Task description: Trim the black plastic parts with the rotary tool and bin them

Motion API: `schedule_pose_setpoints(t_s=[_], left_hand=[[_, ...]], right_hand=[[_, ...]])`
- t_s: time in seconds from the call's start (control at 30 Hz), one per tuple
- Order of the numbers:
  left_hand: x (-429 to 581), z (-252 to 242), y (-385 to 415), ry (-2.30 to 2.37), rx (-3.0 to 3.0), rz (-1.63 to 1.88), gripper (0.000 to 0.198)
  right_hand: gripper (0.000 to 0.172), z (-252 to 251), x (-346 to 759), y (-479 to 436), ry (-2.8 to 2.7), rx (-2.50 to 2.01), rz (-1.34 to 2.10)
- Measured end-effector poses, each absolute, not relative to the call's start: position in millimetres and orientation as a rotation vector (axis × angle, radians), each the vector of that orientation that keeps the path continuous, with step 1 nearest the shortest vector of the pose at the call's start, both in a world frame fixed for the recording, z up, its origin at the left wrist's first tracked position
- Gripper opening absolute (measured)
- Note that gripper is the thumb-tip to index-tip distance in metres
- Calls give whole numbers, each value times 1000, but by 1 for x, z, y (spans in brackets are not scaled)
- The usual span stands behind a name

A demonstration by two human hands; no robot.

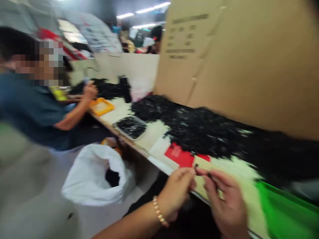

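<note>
Above the table's front edge my left hand (177, 191), with a beaded bracelet at the wrist, has its thumb and fingers pinched together. A small black piece (196, 166) shows at its fingertips, too blurred to tell its kind. My right hand (228, 199) is close beside it, fingers bent and closed on a dark bit (209, 175). I cannot tell whether both bits belong to one piece. Behind the hands lies a long heap of small black pieces (199, 132). Under its front edge is a red printed sheet (178, 155).
A shallow tray (131, 127) of black pieces and an orange tray (101, 107) stand leftward along the table. A green bin (286, 205) is at right. Cardboard (244, 66) rises behind. An open white sack (84, 179) stands below; a co-worker (32, 99) sits at left.
</note>
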State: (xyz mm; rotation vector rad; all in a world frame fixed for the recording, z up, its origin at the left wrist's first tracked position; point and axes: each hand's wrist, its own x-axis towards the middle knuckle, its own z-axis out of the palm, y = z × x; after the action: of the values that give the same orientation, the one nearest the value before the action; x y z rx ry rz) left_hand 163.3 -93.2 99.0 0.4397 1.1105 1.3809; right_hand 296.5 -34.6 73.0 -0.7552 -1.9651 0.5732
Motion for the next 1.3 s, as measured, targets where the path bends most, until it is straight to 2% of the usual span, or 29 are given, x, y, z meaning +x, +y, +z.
schedule_pose_setpoints(t_s=[0.1,0.17,0.43,0.5,0.63,0.8,1.1,1.3], left_hand=[[170,94,-84,1060,462,1277,48],[175,90,-78,1054,484,1216,47],[178,81,-68,942,423,1200,41],[177,81,-67,939,392,1228,42],[175,80,-65,967,352,1293,43],[162,77,-63,1058,378,1342,41],[150,75,-65,1037,371,1211,19],[152,75,-65,1070,383,1199,20]], right_hand=[[23,68,304,-35,-2145,-681,318],[24,64,306,-36,-2116,-725,308],[39,45,313,-41,-2003,-741,553],[37,43,311,-37,-1913,-791,568],[17,44,308,-29,-1853,-830,704],[26,39,312,-25,-1901,-781,1110],[27,46,307,-11,-2049,-650,937],[34,38,308,-12,-2117,-638,839]])
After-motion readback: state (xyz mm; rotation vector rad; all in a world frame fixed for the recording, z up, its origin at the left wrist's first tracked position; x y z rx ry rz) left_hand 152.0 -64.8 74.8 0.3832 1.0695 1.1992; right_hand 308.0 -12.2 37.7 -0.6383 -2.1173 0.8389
